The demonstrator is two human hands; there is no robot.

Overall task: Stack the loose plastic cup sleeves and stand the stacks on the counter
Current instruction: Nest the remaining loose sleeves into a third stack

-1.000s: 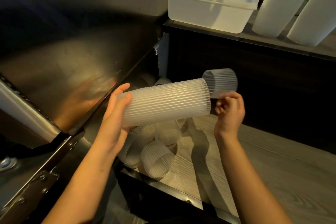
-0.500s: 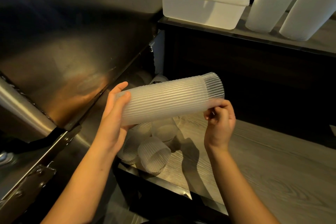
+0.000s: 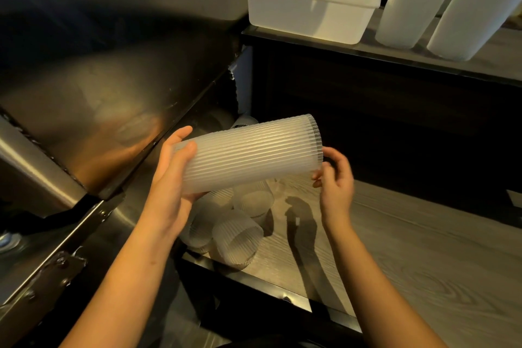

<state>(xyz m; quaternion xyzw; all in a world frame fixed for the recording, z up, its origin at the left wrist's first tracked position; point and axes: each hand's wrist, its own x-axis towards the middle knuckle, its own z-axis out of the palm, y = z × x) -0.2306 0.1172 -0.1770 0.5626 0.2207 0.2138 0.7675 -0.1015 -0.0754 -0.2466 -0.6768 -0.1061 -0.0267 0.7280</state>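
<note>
Currently sleeve stack [image 3: 251, 152] held near-level at centre frame above counter [image 3: 423, 248], left hand [image 3: 169, 178] fingers wrapped round one end, right hand [image 3: 337, 178] fingers half-curled on rim; tilting likely slides end sleeves out.

Left hand [image 3: 172, 175]: bare. Thumbnail [image 3: 189, 147] shows, cut short. Forearm [image 3: 127, 263] behind this hand: bare to the frame edge.
Right hand [image 3: 336, 178]: bare. Nails too small to tell. Forearm [image 3: 367, 277] behind this hand: bare to the frame edge.
</note>
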